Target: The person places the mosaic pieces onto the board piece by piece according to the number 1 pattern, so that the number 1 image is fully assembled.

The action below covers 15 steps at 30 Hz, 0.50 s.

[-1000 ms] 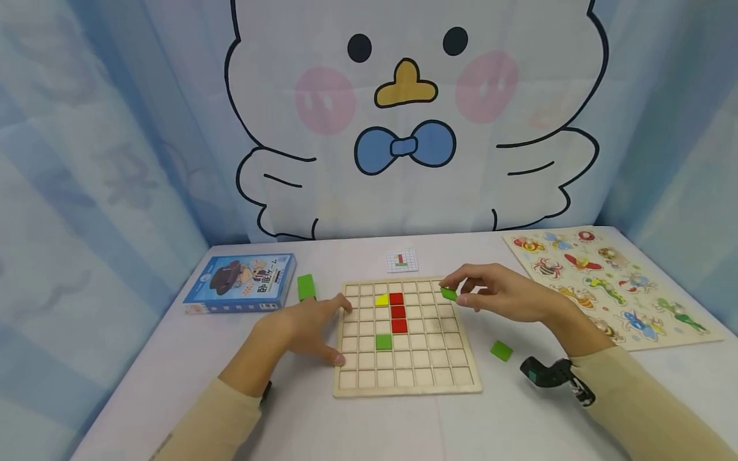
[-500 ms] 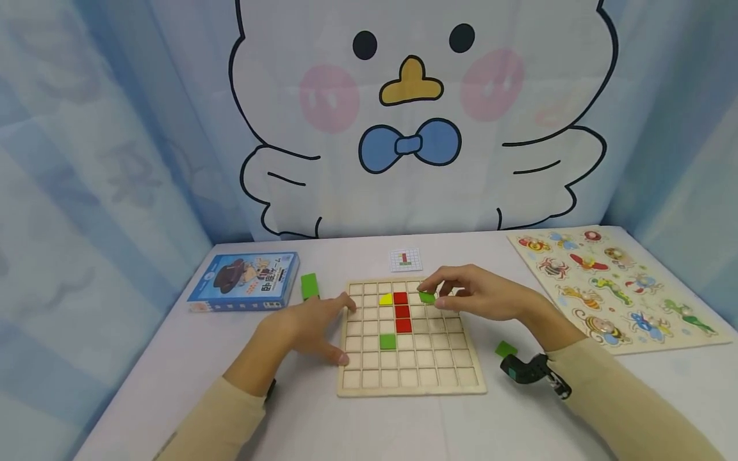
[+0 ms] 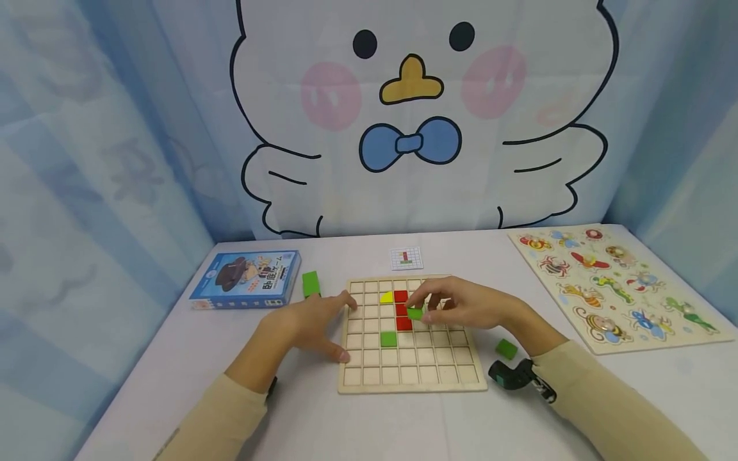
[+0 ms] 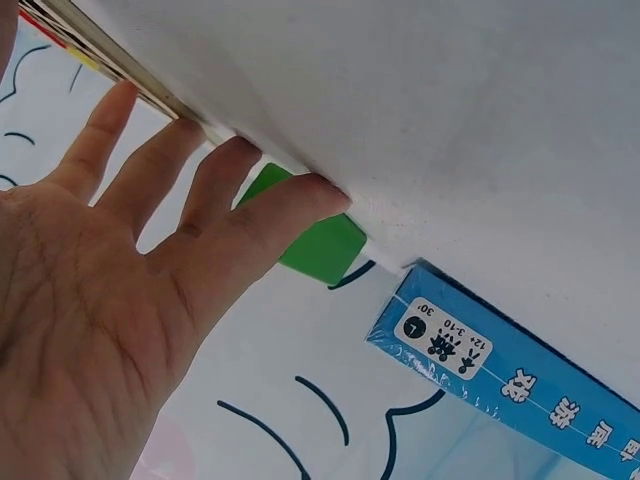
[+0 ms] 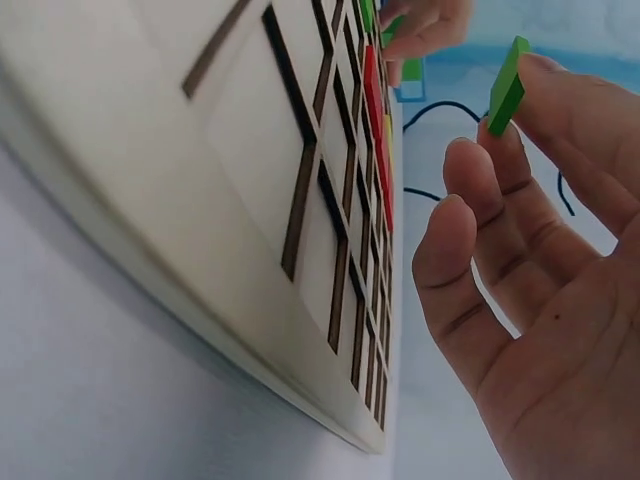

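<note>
Between its thumb and fingertips, my right hand (image 3: pixel 469 302) pinches a green square tile (image 3: pixel 415 314) over the gridded wooden board (image 3: pixel 426 378). The right wrist view shows this tile (image 5: pixel 508 88) tilted and clear of the board. Three red squares (image 3: pixel 404 324) form a column in the grid. A yellow tile (image 3: pixel 386 298) with a slanted side lies left of the top red square, and another green square (image 3: pixel 389 339) lies lower left. My left hand (image 3: pixel 308 323), fingers spread, touches the board's left edge. Behind it stands a green block (image 3: pixel 311 283), partly hidden by the fingers.
A small pattern card (image 3: pixel 406 258) lies beyond the board. At the back left is a blue game box (image 3: pixel 248 278). A loose green tile (image 3: pixel 506 349) lies right of the board, near my right wrist. Farther right lies an insect picture board (image 3: pixel 588 291).
My right hand has carried the green tile leftward from the board's upper right edge to beside the red column, and slightly nearer. My left hand has stayed at the board's left edge.
</note>
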{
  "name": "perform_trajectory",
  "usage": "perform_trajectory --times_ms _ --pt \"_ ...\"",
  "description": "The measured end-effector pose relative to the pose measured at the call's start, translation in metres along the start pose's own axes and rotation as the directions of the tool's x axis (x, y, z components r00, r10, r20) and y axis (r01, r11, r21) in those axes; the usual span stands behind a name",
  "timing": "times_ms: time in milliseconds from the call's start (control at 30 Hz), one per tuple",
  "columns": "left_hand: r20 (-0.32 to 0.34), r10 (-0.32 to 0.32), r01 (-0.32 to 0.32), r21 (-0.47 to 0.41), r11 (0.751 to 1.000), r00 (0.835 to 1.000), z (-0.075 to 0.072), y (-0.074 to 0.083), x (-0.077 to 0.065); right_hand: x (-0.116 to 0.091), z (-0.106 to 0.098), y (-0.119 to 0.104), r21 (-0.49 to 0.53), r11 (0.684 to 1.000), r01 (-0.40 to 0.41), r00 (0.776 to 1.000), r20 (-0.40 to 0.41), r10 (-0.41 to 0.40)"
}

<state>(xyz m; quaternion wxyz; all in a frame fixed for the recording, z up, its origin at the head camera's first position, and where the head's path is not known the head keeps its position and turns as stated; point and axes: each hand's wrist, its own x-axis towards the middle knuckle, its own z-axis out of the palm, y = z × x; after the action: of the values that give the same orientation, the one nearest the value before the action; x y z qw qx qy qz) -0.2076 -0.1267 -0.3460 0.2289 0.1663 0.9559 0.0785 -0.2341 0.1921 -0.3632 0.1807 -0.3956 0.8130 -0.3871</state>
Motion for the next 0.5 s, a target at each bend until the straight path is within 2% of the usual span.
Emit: perform_trajectory --times_ms 167,500 --pt "0.003 0.002 -0.002 0.001 1.000 1.000 0.000 0.001 0.001 0.001 0.006 0.001 -0.023 0.999 -0.034 0.999 0.030 0.035" --pt "-0.001 -0.009 0.009 -0.002 1.000 1.000 -0.001 0.000 0.001 0.007 0.012 -0.005 -0.088 0.996 -0.020 0.998 0.054 0.025"
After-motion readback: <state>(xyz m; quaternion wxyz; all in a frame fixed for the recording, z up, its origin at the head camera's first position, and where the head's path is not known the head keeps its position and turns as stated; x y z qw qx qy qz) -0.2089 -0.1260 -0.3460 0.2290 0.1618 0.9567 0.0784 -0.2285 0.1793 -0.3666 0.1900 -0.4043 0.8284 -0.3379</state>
